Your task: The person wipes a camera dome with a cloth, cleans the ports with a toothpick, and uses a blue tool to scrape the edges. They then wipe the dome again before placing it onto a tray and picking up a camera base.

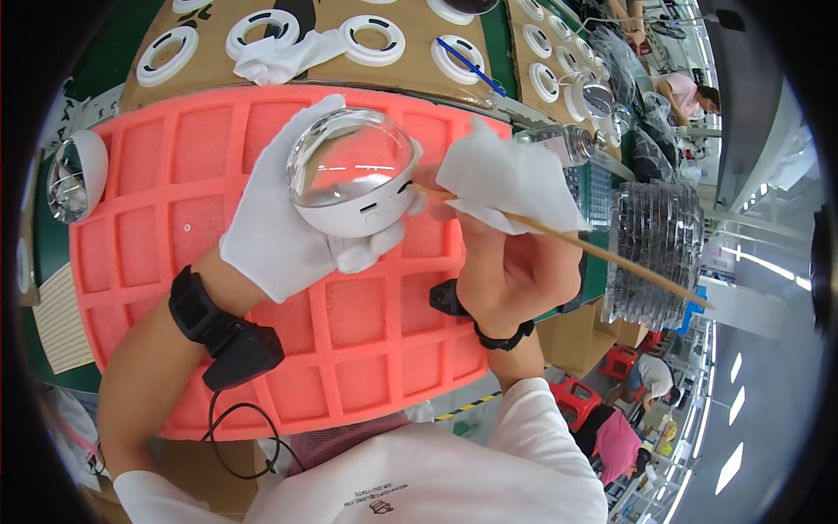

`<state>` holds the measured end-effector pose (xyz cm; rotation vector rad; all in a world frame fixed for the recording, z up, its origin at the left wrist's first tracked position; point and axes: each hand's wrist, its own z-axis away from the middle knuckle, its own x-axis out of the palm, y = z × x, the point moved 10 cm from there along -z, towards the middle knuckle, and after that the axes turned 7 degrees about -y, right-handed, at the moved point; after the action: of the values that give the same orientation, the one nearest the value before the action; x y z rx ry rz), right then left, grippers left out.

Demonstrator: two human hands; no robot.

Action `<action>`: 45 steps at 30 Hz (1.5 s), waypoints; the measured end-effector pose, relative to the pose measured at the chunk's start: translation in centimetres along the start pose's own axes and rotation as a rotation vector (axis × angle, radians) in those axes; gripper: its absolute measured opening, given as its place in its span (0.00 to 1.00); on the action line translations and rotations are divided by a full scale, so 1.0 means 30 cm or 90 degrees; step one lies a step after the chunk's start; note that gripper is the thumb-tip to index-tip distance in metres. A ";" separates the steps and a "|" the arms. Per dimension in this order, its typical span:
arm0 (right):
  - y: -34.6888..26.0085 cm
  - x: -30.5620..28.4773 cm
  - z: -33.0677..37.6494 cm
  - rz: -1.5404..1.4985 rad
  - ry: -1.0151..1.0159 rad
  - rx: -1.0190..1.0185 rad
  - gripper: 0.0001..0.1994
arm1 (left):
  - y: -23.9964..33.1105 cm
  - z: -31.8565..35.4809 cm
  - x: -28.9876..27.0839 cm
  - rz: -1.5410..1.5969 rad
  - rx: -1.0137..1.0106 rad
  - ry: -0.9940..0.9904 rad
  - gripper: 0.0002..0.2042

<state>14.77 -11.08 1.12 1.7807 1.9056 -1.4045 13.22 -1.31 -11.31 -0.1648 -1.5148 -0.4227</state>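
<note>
My left hand, in a white glove, is closed round a white round housing with a clear dome. The dome faces up and away from me, and small slots show on the housing's near side. My right hand grips a thin wooden stick together with a white cloth. The stick's tip meets the housing's right side at a small dark opening. Its long end slants down to the right. Below both hands lies a red foam tray with square pockets.
Another domed housing stands left of the tray. Beyond it, white rings, a crumpled cloth and a blue pen-like stick lie on cardboard. Stacked clear plastic trays stand at right. Other people work farther off.
</note>
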 end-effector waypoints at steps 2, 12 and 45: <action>-0.003 0.009 -0.002 0.004 -0.029 0.007 0.14 | 0.011 0.003 -0.033 -0.015 0.024 0.052 0.28; -0.021 0.007 0.003 0.045 -0.007 -0.007 0.15 | 0.033 0.024 -0.023 0.016 0.050 0.156 0.14; 0.161 0.014 -0.018 -0.461 -0.006 0.175 0.24 | -0.008 0.001 0.001 0.053 -0.060 -0.036 0.30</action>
<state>19.03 -11.18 -1.29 1.1875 2.6011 -1.9573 13.10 -1.52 -11.33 -0.3151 -1.5382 -0.4271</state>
